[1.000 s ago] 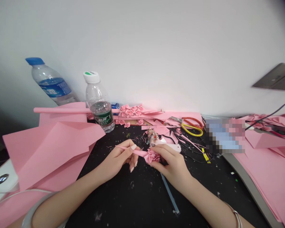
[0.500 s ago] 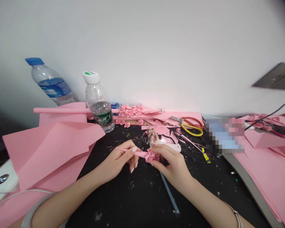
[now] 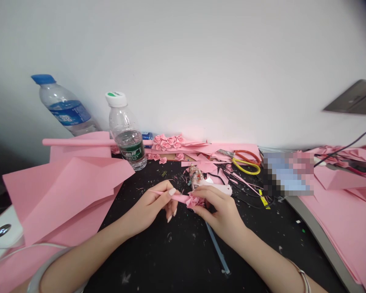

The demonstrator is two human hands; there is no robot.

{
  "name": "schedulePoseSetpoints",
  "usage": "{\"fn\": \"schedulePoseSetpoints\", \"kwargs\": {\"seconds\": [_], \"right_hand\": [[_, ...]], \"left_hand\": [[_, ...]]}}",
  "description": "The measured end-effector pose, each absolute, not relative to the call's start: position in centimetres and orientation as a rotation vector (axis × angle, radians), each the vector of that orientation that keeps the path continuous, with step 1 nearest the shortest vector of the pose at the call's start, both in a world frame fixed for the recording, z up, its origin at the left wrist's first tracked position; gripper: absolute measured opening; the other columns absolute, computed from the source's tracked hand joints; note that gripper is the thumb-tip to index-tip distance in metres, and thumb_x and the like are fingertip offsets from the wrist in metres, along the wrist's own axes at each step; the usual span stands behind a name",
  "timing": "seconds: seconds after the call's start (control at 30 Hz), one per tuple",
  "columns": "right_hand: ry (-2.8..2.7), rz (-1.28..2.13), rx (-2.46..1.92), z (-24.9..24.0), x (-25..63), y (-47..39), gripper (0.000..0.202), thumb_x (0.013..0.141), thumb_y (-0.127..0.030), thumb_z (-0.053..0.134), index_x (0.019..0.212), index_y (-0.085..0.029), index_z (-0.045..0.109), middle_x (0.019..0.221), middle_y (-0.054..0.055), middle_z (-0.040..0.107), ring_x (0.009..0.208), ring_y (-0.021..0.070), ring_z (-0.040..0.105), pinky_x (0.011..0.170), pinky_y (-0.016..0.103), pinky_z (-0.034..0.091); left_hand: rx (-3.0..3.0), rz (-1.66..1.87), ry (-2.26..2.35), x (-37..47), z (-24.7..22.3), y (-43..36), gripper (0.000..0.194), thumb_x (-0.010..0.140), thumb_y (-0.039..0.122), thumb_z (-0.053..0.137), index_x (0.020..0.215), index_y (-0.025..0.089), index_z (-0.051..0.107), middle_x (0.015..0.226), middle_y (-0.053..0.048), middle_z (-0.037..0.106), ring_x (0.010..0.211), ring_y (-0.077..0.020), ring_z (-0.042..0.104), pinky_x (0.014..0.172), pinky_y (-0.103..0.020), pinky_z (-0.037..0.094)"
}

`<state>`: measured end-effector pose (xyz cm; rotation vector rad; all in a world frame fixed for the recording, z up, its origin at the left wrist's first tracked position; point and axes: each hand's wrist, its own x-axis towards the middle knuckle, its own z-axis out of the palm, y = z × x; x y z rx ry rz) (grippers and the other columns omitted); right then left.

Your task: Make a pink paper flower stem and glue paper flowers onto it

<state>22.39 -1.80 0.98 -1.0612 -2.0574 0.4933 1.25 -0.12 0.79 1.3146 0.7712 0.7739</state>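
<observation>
Pink folded-paper flower cluster (image 3: 194,200) between hands, over black surface (image 3: 158,260), at end of tapered pink rolled-paper stem (image 3: 179,198). Right hand (image 3: 218,207): fingertips clamped round cluster. Left hand (image 3: 158,201): pinching stem, left of cluster. Step in hand, seemingly: pressing petals against stem; next move calls for steady stem, light pressure. Just beyond cluster: white plastic tool (image 3: 218,188), mottled tip. Farther right: red-and-yellow-handled scissors (image 3: 246,168).

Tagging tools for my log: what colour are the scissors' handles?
One scissors handle is orange-red, the other handle yellow; see head view.
</observation>
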Motion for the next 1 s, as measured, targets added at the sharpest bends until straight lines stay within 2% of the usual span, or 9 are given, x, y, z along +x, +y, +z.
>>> {"fn": "schedulePoseSetpoints", "kwargs": {"seconds": [0.2, 0.4, 0.47, 0.53, 0.6, 0.67, 0.8, 0.9, 1.0], "right_hand": [[-2.083, 0.492, -1.087, 0.8, 22.4, -1.9, 0.018, 0.083, -0.023, 0.063, 0.1, -0.019, 0.062, 0.097, 0.006, 0.066, 0.089, 0.017, 0.062, 0.08, 0.027, 0.049], [-2.059, 0.354, -1.139, 1.0, 23.0, -1.9, 0.035, 0.084, -0.021, 0.059, 0.118, -0.018, 0.051, 0.106, 0.009, 0.063, 0.096, 0.0197, 0.059, 0.079, 0.03, 0.049], [-2.001, 0.277, -1.136, 1.2, 23.5, -1.6, 0.023, 0.086, -0.014, 0.052, 0.109, -0.019, 0.054, 0.101, 0.008, 0.063, 0.092, 0.0178, 0.059, 0.077, 0.029, 0.048], [-1.953, 0.214, -1.134, 1.3, 23.9, -1.2, 0.012, 0.086, -0.01, 0.049, 0.09, -0.019, 0.056, 0.091, 0.006, 0.062, 0.084, 0.0158, 0.059, 0.073, 0.027, 0.047], [-1.935, 0.182, -1.164, 1.4, 24.3, -0.8, 0.015, 0.085, -0.011, 0.051, 0.074, -0.019, 0.052, 0.083, 0.004, 0.061, 0.077, 0.0149, 0.058, 0.069, 0.026, 0.045], [-1.941, 0.162, -1.21, 1.3, 24.6, -0.4, 0.019, 0.085, -0.012, 0.052, 0.068, -0.02, 0.048, 0.08, 0.004, 0.059, 0.076, 0.0155, 0.057, 0.069, 0.027, 0.044], [-2.021, 0.115, -1.3, 1.3, 25.0, 0.2, 0.01, 0.081, -0.011, 0.049, 0.085, -0.019, 0.053, 0.094, 0.008, 0.059, 0.092, 0.0212, 0.054, 0.082, 0.035, 0.041], [-2.114, 0.107, -1.474, 1.3, 25.2, 0.3, 0.035, 0.071, -0.011, 0.052, 0.106, -0.017, 0.051, 0.109, 0.011, 0.055, 0.104, 0.0271, 0.049, 0.087, 0.041, 0.039], [-2.197, 0.124, -1.635, 1.1, 25.3, 0.2, 0.047, 0.067, -0.013, 0.053, 0.114, -0.017, 0.049, 0.115, 0.012, 0.052, 0.106, 0.03, 0.047, 0.083, 0.042, 0.04]], "left_hand": [[1.297, 0.779, 0.763, 1.3, 0.8, 0.1, 0.028, 0.095, 0.036, 0.04, 0.075, 0.017, 0.045, 0.065, 0.002, 0.057, 0.053, -0.0096, 0.053, 0.053, -0.023, 0.041], [1.227, 0.829, 0.821, 1.1, 0.9, 0.8, 0.03, 0.095, 0.04, 0.039, 0.081, 0.016, 0.05, 0.053, 0.005, 0.05, 0.043, -0.0081, 0.045, 0.044, -0.02, 0.037], [1.235, 0.86, 0.875, 0.9, 0.9, 1.0, 0.033, 0.094, 0.042, 0.038, 0.081, 0.015, 0.053, 0.05, 0.006, 0.047, 0.04, -0.0069, 0.041, 0.043, -0.019, 0.035], [1.24, 0.899, 0.941, 0.8, 0.8, 1.1, 0.037, 0.093, 0.044, 0.039, 0.079, 0.014, 0.054, 0.047, 0.006, 0.045, 0.039, -0.0066, 0.04, 0.043, -0.019, 0.033], [1.238, 0.93, 1.004, 0.7, 0.6, 1.2, 0.039, 0.092, 0.047, 0.04, 0.077, 0.014, 0.055, 0.044, 0.007, 0.044, 0.038, -0.0067, 0.04, 0.043, -0.019, 0.032], [1.223, 0.946, 1.049, 0.7, 0.4, 1.3, 0.041, 0.091, 0.048, 0.041, 0.074, 0.014, 0.055, 0.041, 0.007, 0.042, 0.037, -0.0066, 0.038, 0.042, -0.019, 0.031], [1.175, 0.94, 1.075, 0.6, 0.1, 1.4, 0.042, 0.09, 0.049, 0.042, 0.07, 0.015, 0.056, 0.039, 0.008, 0.036, 0.035, -0.0057, 0.032, 0.039, -0.019, 0.028], [1.172, 0.933, 1.073, 0.5, 0.0, 1.4, 0.042, 0.09, 0.048, 0.044, 0.068, 0.014, 0.056, 0.04, 0.008, 0.034, 0.036, -0.0054, 0.03, 0.039, -0.019, 0.026], [1.202, 0.931, 1.089, 0.5, 0.0, 1.5, 0.041, 0.09, 0.047, 0.043, 0.07, 0.015, 0.057, 0.041, 0.008, 0.035, 0.037, -0.0063, 0.031, 0.041, -0.019, 0.026]]}}
